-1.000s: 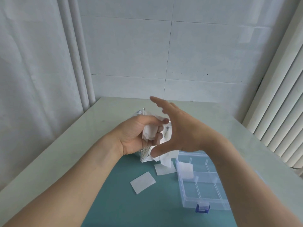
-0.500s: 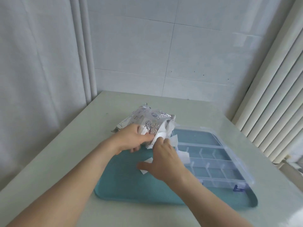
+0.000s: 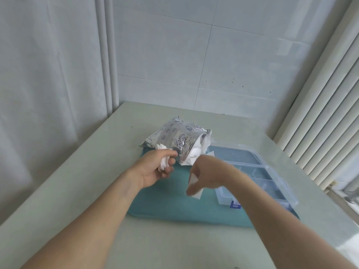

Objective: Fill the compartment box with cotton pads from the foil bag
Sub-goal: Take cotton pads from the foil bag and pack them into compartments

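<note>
On the teal mat [image 3: 167, 202], which I take as my reference, I record the following. The foil bag [image 3: 174, 139] lies at the mat's far left corner, partly on the pale table [image 3: 81, 171], with its torn mouth turned toward the box and white cotton pads [image 3: 198, 152] spilling from the opening. The clear compartment box [image 3: 272, 175] sits on the right part of the mat with its blue latch [image 3: 235, 205] at the near edge. Its dividers are visible, but I cannot tell what the compartments hold, as my right forearm crosses the near part of the box.

My left hand [image 3: 155, 169] is above the mat's far left area, just beside the bag. Its fingers are curled around a small stack of pads [image 3: 162, 162], gripping it firmly; white edges show above and between the fingers.

My right hand [image 3: 206, 173] is over the middle of the mat, between the bag and the box. The thumb and fingers pinch a single pad [image 3: 195, 188], which hangs down below the hand. I cannot tell whether its lower edge touches the mat. The hand is somewhat blurred.

Behind the mat a tiled wall [image 3: 194, 55] rises, with a curtain [image 3: 48, 74] to the left and a ribbed radiator [image 3: 320, 113] to the right.
</note>
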Tool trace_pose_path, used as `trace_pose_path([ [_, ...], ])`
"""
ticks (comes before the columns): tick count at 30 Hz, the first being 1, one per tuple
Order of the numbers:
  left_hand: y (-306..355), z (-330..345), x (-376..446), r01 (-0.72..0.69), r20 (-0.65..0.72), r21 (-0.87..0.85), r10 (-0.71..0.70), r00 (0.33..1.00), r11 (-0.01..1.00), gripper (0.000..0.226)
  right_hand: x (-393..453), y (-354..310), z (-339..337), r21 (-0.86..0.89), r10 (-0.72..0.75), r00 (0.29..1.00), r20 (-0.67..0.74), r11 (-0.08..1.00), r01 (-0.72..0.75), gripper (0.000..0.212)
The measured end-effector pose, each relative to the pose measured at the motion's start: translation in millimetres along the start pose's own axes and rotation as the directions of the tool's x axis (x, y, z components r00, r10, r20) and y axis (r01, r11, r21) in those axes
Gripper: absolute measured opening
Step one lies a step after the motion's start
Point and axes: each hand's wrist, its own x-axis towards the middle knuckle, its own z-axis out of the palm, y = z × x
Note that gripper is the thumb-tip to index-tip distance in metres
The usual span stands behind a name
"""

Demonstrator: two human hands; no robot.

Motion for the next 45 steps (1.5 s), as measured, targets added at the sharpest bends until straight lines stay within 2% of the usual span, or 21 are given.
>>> trace_pose_path([
  [5,-2.5,-4.1,4.6,0.030,0.003,-0.079,-0.030,1.000,0.996,0.011,27.8,18.2,-36.5,-0.055,-0.045,0.997,-0.065,0.998,0.042,0.031],
  [8,-6.9,-3.2,7.5,0.055,-0.003,-0.070,-0.055,0.998,0.996,0.012,45.8,20.4,-20.8,-0.126,-0.024,0.998,-0.056,0.992,0.017,0.047],
  [12,-9.0,-3.1,9.7,0.072,0.007,-0.064,-0.071,0.997,0.995,0.013,61.1,28.7,-6.4,-0.144,-0.015,0.991,-0.130,0.990,-0.004,0.067],
  [16,-10.8,-1.7,10.9,0.085,-0.004,-0.033,-0.086,0.996,0.996,0.014,60.9,34.6,-0.5,-0.139,-0.066,0.985,-0.160,0.989,0.043,0.057],
  [19,-10.7,-0.1,11.0,0.085,0.002,-0.021,-0.085,0.996,0.996,0.015,57.5,40.5,4.5,-0.042,-0.099,0.978,-0.186,0.995,0.093,0.043],
  [24,-6.2,0.7,6.9,0.075,0.024,-0.024,-0.074,0.997,0.997,0.012,42.2,45.4,-2.5,0.104,-0.131,0.925,-0.356,0.978,0.178,0.018],
  [27,-2.8,1.4,0.1,0.071,0.072,-0.036,-0.068,0.995,0.997,0.009,38.3,49.6,-11.6,0.266,0.001,0.910,-0.415,0.957,0.120,0.021],
  [30,3.4,8.0,-12.3,0.044,0.178,-0.040,-0.037,0.983,0.998,0.009,31.4,62.7,-20.9,0.614,0.192,0.928,-0.319,0.787,0.049,0.023],
  [32,5.2,13.7,-19.2,0.026,0.236,-0.037,-0.017,0.972,0.999,0.017,21.7,71.2,-23.6,0.777,0.228,0.945,-0.233,0.628,0.040,0.027],
  [34,4.1,21.5,-24.1,0.025,0.276,-0.006,-0.022,0.961,1.000,0.022,8.0,74.6,-26.2,0.863,0.210,0.959,-0.193,0.501,0.064,0.024],
  [37,-0.2,34.9,-27.3,0.032,0.325,0.023,-0.038,0.945,0.999,0.029,-8.1,76.2,-29.7,0.936,0.143,0.967,-0.209,0.316,0.156,0.015],
  [40,0.9,52.5,-26.2,-0.018,0.325,-0.051,0.033,0.945,0.999,0.032,-18.8,71.1,-26.5,0.964,0.067,0.967,-0.246,0.118,0.237,0.017],
  [42,7.3,67.2,-23.6,-0.123,0.245,-0.027,0.126,0.961,0.992,0.030,-21.3,65.3,-20.9,0.962,0.073,0.961,-0.266,0.078,0.260,0.017],
  [45,14.2,84.3,-14.0,-0.300,0.067,0.081,0.295,0.953,0.950,0.024,-20.0,66.4,-15.6,0.937,0.116,0.934,-0.339,0.136,0.323,0.023],
])
